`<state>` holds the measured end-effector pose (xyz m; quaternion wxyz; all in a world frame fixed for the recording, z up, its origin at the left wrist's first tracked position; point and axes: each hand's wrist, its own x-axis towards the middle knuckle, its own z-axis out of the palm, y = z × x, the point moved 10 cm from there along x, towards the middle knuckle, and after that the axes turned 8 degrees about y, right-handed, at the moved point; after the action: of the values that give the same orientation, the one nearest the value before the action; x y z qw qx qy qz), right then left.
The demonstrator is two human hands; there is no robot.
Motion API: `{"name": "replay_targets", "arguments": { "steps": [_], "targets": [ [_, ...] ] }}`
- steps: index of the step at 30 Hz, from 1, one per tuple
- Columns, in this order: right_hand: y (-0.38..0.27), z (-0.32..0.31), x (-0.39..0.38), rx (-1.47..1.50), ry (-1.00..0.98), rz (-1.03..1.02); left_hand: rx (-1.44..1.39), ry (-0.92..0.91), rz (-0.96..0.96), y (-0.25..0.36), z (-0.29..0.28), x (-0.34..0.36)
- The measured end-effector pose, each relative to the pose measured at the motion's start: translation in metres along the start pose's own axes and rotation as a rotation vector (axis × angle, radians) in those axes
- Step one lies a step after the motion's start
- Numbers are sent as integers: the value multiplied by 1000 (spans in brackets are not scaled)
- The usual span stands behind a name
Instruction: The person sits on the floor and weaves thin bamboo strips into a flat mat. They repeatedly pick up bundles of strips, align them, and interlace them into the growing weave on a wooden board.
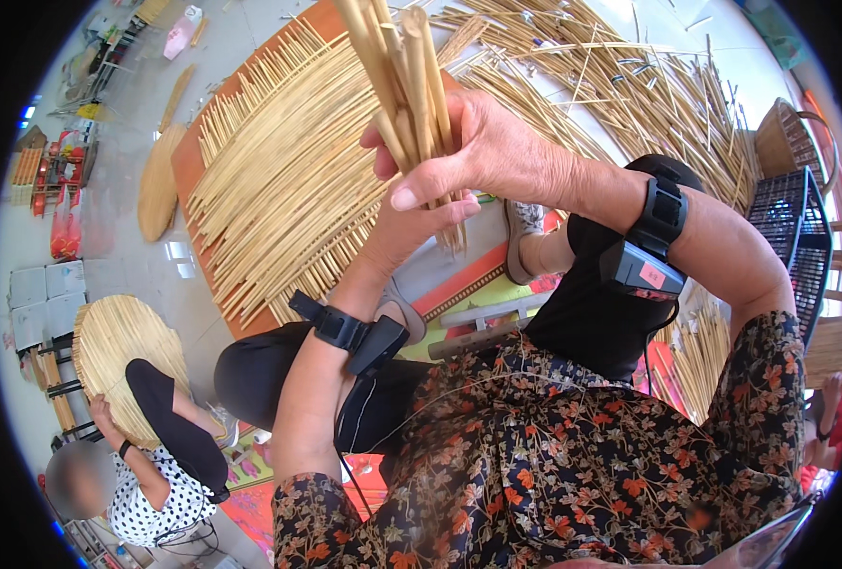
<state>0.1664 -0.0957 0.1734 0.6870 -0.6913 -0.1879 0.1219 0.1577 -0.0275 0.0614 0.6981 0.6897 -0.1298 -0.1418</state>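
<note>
A bundle of straw-coloured stalks (pixel 411 85) stands upright in front of me, its thick ends at the top of the picture. My right hand (pixel 478 142) wraps round the bundle, with the thumb across its front. Just below, my left hand (pixel 404 226) closes round the lower part, its fingers partly hidden by the stalks and the right hand. Thin ends stick out under both hands. Beyond them, a broad panel of stalks laid side by side (pixel 288 171) rests on an orange-brown board (pixel 190 175).
Loose stalks (pixel 630 81) spread over the floor at far right. A wicker basket (pixel 779 142) and a dark plastic crate (pixel 789 223) stand at right. On the left, a co-worker in a dotted top (pixel 160 488) touches a round stalk disc (pixel 127 341). An oval piece (pixel 160 180) lies beyond.
</note>
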Motion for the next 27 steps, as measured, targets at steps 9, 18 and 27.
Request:
{"name": "replay_targets", "arguments": {
  "steps": [9, 18, 27],
  "targets": [
    [12, 5, 2, 37, 11, 124, -23, -24, 10, -29, 0, 6],
    [22, 4, 4, -30, -54, 148, 45, 12, 37, -20, 8, -1],
    [36, -8, 1, -63, -78, 189, -53, 44, -39, -44, 13, 2]
  ]
}}
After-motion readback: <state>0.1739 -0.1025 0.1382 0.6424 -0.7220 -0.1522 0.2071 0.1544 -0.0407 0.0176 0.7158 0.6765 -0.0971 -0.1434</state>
